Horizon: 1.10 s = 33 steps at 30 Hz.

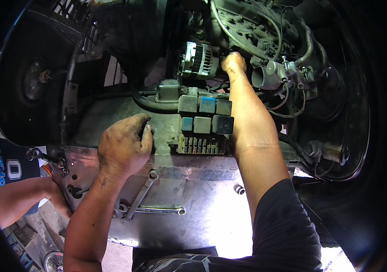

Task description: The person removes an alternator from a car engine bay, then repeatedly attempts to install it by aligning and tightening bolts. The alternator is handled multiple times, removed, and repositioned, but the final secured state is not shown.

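Observation:
My right hand [234, 62] reaches deep into the engine bay, beside the finned silver alternator [200, 60]. It looks closed, but its fingertips and whatever they hold are hidden behind the knuckles. My left hand [124, 143] is at the inner fender panel [93, 106], left of the fuse and relay box [201, 145]. Its fingers are curled, with thumb and forefinger close together; a dark spot shows between them, too unclear to name. Between my forearms, a combination wrench [141, 195] and a ring-ended wrench [159, 211] lie on the metal fender.
Another person's forearm [26, 197] comes in at the left edge, near a ratchet-like tool [44, 156]. A small socket [239, 189] lies by my right elbow. Hoses and a throttle body [266, 77] crowd the right of the bay. Bright light glares on the fender.

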Available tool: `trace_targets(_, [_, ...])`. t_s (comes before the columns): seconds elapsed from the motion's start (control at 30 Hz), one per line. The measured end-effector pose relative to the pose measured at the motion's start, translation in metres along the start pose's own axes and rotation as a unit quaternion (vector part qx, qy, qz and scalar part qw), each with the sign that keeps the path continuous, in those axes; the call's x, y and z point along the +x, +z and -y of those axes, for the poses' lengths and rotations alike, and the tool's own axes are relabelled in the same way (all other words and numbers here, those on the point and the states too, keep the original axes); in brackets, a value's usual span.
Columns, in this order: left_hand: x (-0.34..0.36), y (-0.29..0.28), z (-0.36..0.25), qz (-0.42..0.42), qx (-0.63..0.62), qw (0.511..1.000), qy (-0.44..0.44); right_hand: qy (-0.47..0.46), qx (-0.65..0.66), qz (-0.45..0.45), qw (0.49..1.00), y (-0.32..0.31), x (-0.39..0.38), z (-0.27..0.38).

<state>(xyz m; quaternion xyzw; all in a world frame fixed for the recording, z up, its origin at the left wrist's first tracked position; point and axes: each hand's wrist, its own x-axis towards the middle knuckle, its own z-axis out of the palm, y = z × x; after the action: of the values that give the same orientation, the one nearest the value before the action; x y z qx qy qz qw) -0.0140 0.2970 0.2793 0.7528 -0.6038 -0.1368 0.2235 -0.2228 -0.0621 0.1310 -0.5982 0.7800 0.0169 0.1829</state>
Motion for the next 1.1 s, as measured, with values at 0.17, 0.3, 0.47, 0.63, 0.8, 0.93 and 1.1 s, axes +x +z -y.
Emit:
trace_targets(0.17, [0.0001, -0.0016, -0.0016, 0.013, 0.002, 1.000, -0.013, -0.002, -0.003, 0.012, 1.000, -0.0018, -0.0018, 0.0010])
trace_targets(0.3, [0.0007, -0.0017, -0.0017, 0.017, 0.007, 1.000, -0.018, -0.009, -0.015, -0.005, 1.000, -0.0014, -0.0050, 0.0004])
trace_targets(0.47, [0.0012, -0.0022, -0.0010, 0.024, 0.014, 0.999, -0.019, -0.004, 0.003, 0.017, 1.000, -0.0022, -0.0020, 0.0005])
trace_targets(0.63, [0.0009, -0.0023, -0.0018, 0.019, 0.010, 1.000, -0.013, -0.014, -0.001, 0.022, 1.000, -0.0028, -0.0021, -0.0005])
trace_targets(0.8, [0.0011, -0.0028, -0.0021, 0.019, 0.015, 1.000, -0.010, -0.007, 0.026, 0.013, 1.000, -0.0010, -0.0014, -0.0009])
trace_targets(0.93, [0.0018, -0.0025, -0.0039, 0.024, 0.011, 0.999, -0.019, -0.022, 0.001, 0.014, 1.000, 0.0002, 0.0026, 0.0003])
trace_targets(1.1, [0.0019, -0.0047, -0.0055, 0.031, 0.003, 0.999, -0.031, -0.025, 0.017, 0.013, 0.999, -0.0022, -0.0014, 0.0004])
